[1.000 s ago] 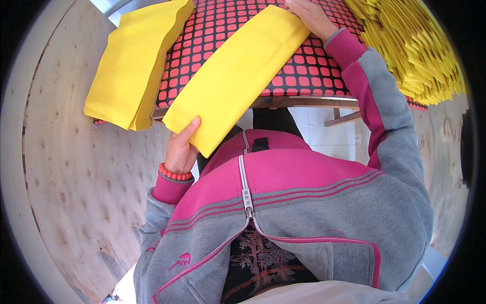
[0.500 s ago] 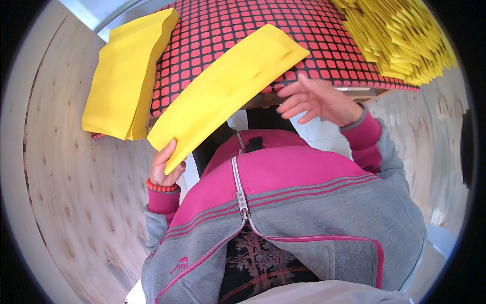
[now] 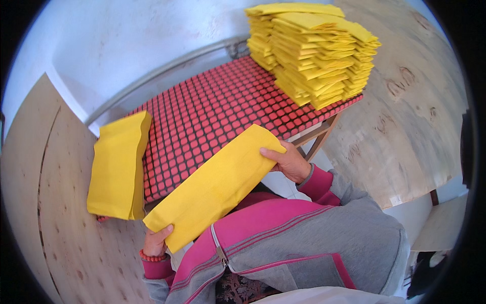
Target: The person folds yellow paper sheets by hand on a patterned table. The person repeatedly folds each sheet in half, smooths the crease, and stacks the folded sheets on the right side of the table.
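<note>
A long folded piece of yellow cloth-like material (image 3: 212,187) is stretched at a slant before my body, above the near edge of the table. My left hand (image 3: 156,240) grips its lower left end, thumb on top. At the upper right end my right hand (image 3: 286,161) pinches it, thumb on top and fingers underneath. On the left of the table lies a yellow stack of flat sheets (image 3: 117,167), overhanging the edge. A tall pile of folded yellow pieces (image 3: 319,55) rises at the far right corner.
The table (image 3: 202,126) has a red and black checked cover and a wooden frame (image 3: 322,136). Behind it runs a pale wall (image 3: 147,45) with a pipe-like rail. Wooden boards (image 3: 400,116) stand to the right, and a wooden panel (image 3: 66,202) is on the left.
My right hand has closed on the far end of the yellow piece, which it was apart from before. The view has swung up and right, showing the whole pile.
</note>
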A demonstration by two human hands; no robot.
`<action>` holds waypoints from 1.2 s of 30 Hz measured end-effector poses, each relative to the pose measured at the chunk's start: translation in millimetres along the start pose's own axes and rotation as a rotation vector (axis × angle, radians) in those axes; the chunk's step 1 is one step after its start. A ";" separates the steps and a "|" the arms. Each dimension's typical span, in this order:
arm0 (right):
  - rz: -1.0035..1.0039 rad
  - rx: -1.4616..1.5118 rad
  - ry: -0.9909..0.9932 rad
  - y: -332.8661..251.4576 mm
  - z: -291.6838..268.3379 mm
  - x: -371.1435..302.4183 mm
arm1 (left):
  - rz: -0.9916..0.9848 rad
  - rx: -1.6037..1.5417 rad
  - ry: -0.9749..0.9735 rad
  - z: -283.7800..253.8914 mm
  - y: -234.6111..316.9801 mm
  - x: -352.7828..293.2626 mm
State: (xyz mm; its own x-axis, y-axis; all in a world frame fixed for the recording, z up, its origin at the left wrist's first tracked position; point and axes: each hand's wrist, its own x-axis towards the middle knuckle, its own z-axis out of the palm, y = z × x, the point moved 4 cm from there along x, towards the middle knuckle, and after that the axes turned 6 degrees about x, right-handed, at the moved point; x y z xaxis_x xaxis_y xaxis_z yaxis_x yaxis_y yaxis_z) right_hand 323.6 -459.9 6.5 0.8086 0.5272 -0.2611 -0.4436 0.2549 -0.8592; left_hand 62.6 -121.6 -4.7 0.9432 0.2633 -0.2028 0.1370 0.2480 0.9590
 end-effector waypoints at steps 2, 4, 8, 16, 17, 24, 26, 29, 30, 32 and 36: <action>-0.211 -0.047 -0.044 -29.3 -0.2 -13.6 | 0.048 0.084 -0.011 12.5 24.6 5.4; -0.404 -0.101 -0.038 -59.5 -1.5 -30.3 | 0.135 0.145 -0.040 28.9 51.8 14.7; -0.678 -0.051 -0.035 -143.1 -18.9 -57.0 | 0.294 0.155 -0.092 80.1 126.1 49.5; -0.706 -0.161 -0.039 -379.2 -127.9 -50.7 | 0.337 0.438 -0.400 272.9 277.4 186.4; -0.722 -0.159 0.028 -401.6 -148.0 -41.4 | 0.363 0.400 -0.458 300.2 286.8 204.1; -0.601 -0.186 0.450 -468.4 -278.8 14.9 | 0.220 0.324 -0.581 417.2 289.2 324.2; -0.595 -0.222 0.546 -472.4 -300.6 21.7 | 0.159 0.317 -0.591 430.2 280.5 349.2; -0.580 -0.265 0.635 -468.4 -324.2 28.4 | 0.073 0.319 -0.716 441.0 267.8 368.2; -0.559 -0.275 0.644 -466.2 -330.1 31.6 | 0.029 0.322 -0.746 442.2 264.2 370.6; -0.535 -0.292 0.645 -462.8 -340.8 38.1 | 0.014 0.308 -0.744 437.7 258.1 370.3; -0.505 -0.385 0.600 -467.3 -355.0 53.9 | -0.023 0.303 -0.722 428.4 243.5 359.5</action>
State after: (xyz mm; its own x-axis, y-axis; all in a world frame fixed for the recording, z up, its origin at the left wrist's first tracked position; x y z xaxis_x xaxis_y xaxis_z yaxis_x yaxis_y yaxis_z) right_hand 711.6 -838.4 237.8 0.9882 -0.1185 0.0965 0.0966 -0.0055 -0.9953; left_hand 564.7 -365.9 240.6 0.8882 -0.4362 -0.1445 0.1380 -0.0467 0.9893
